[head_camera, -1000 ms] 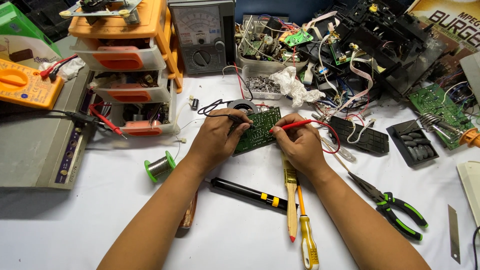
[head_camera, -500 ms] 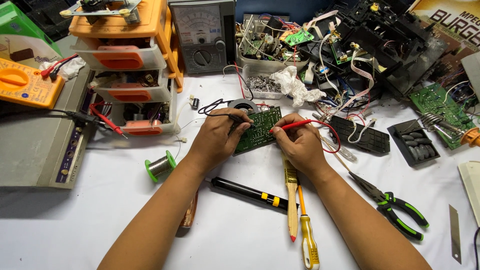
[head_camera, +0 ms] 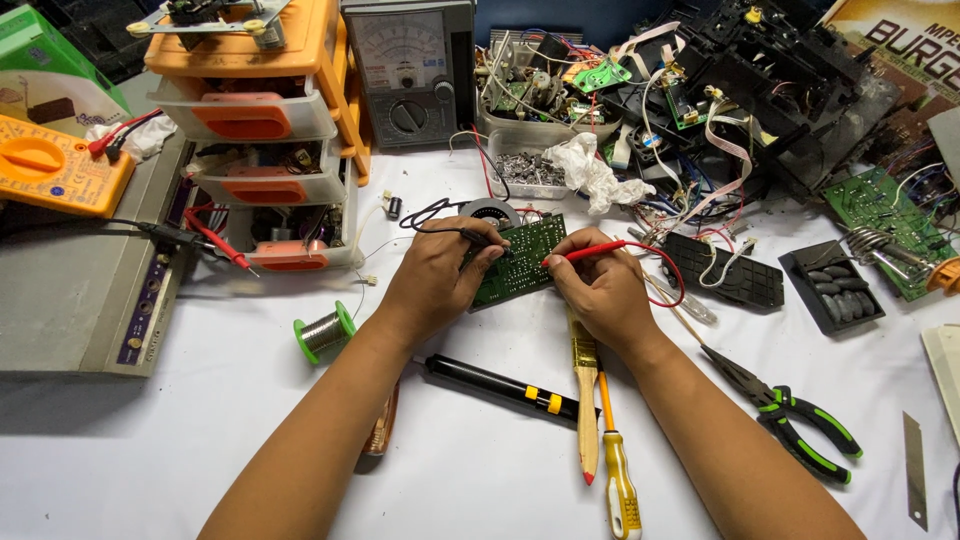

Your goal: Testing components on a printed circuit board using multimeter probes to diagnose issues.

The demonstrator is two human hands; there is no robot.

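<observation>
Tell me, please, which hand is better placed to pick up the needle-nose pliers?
Right. The right hand, holding the red probe, lies nearer the green-handled pliers; the left hand holds the black probe across the circuit board.

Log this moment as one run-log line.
left hand: black probe on circuit board | right hand: red probe on board | nearby: solder spool, pliers

An electronics repair workshop: a white surface (head_camera: 200,440) crowded with an analog multimeter (head_camera: 408,70), an orange digital multimeter (head_camera: 55,165), solder spool (head_camera: 325,332), green circuit board (head_camera: 520,258), pliers (head_camera: 790,415), screwdriver (head_camera: 618,470), orange parts drawers (head_camera: 255,120) and gutted black chassis (head_camera: 770,80).
</observation>
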